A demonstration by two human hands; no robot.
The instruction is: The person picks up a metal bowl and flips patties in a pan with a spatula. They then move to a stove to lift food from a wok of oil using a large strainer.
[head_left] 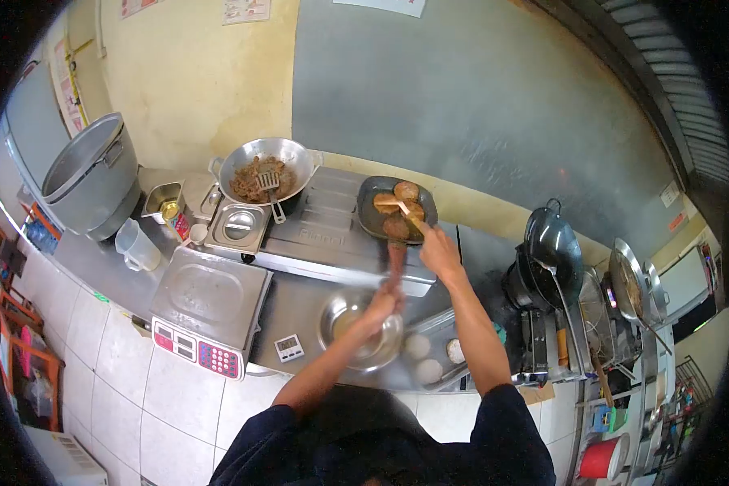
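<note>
A dark square pan (366, 212) holds several round browned patties (407, 191). My right hand (440, 253), at the pan's near right edge, is closed on a slim pale utensil (414, 219) whose whitish tip touches the patties. My left hand (384, 305) is closed around a reddish-brown wooden utensil (397, 266), blurred by motion. Its far end reaches the near side of the pan; the exact shape cannot be made out. Beneath my left forearm stands a steel bowl (329, 330), partly hidden, with some liquid in it.
White round pieces (428, 371) lie by a metal tray (439, 322). Left stand a digital scale (211, 296), a timer (288, 347) and a wok (255, 147) of brown food with a slotted turner (270, 185). A black wok (559, 243) with a ladle is right.
</note>
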